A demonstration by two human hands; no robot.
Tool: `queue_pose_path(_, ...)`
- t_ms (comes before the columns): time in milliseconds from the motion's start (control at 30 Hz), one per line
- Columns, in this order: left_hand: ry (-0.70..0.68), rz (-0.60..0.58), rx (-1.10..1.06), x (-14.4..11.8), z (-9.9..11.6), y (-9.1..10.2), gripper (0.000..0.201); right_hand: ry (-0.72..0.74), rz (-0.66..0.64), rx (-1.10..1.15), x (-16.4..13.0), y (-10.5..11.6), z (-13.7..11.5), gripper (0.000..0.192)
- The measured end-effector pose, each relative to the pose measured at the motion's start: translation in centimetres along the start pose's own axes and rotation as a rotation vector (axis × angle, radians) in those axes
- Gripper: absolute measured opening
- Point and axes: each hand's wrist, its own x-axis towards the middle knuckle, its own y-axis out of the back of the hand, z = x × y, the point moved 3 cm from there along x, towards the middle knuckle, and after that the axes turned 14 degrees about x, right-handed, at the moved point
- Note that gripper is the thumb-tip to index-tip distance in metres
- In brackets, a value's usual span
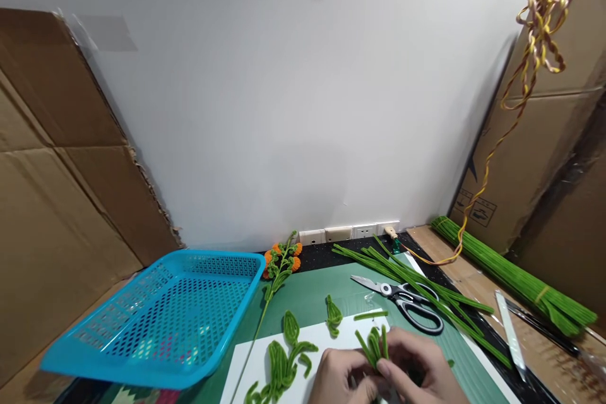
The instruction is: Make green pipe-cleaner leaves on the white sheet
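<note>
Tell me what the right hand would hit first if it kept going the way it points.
Pointing left, the right hand would meet the left hand almost at once; both pinch the short green pipe-cleaner pieces.

blue basket (161,315) crowds left, scissors (402,300) and green stems (416,284) block right, bare mat (307,293) between

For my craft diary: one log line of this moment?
left hand: pinching green pipe cleaners | right hand: pinching them too | scissors: on mat

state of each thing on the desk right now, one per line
left hand: pinching the green pipe cleaner piece
right hand: gripping the same piece
green pipe cleaner piece: bent, ends upright
scissors: blades open, lying flat
blue basket: tilted, nothing visible inside
pipe cleaner bundle: tied, lying flat
flower stem: finished, lying down
</note>
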Motion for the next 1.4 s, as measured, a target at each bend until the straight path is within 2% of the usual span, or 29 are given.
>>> queue_pose_path(100, -0.005, 0.047, 0.016, 0.2, -0.9, -0.3, 0.023, 0.016, 0.036, -0.054, 0.0, 0.1, 0.7, 0.046)
queue_pose_path(233, -0.033, 0.145, -0.065, 0.4, -1.4, -0.1, 0.039, -0.061, 0.108, 0.094, 0.3, -0.1, 0.8, 0.048)
queue_pose_path(400, -0.050, 0.162, -0.100, 0.2, -0.9, 0.1, 0.046, -0.081, 0.141, 0.274, 0.5, -0.6, -0.2, 0.046)
queue_pose_path(567, -0.080, 0.181, -0.096, 0.0, 0.2, 0.1, 0.048, -0.067, 0.166, 0.269, 0.1, -0.4, -0.2, 0.042)
queue_pose_path(733, -0.129, 0.190, -0.070, -0.3, 0.9, 0.2, 0.046, -0.111, 0.071, 0.186, -0.1, -0.4, 0.4, 0.040)
queue_pose_path(933, -0.153, 0.202, -0.039, -0.4, 0.2, 0.1, 0.042, -0.085, 0.129, 0.189, -0.2, -0.9, 0.4, 0.047)
queue_pose_path(1033, -0.124, 0.194, -0.016, -0.7, 0.1, 0.2, 0.038, -0.117, 0.071, 0.237, -0.2, -1.2, 0.5, 0.046)
queue_pose_path(1233, -0.104, 0.223, 0.000, -1.5, 2.0, 0.7, 0.034, -0.132, 0.047, 0.288, 0.0, -1.2, 1.0, 0.047)
queue_pose_path(1400, -0.099, 0.301, -0.008, -2.1, 3.6, 0.5, 0.022, -0.107, 0.022, 0.239, 0.0, -1.0, -0.3, 0.042)
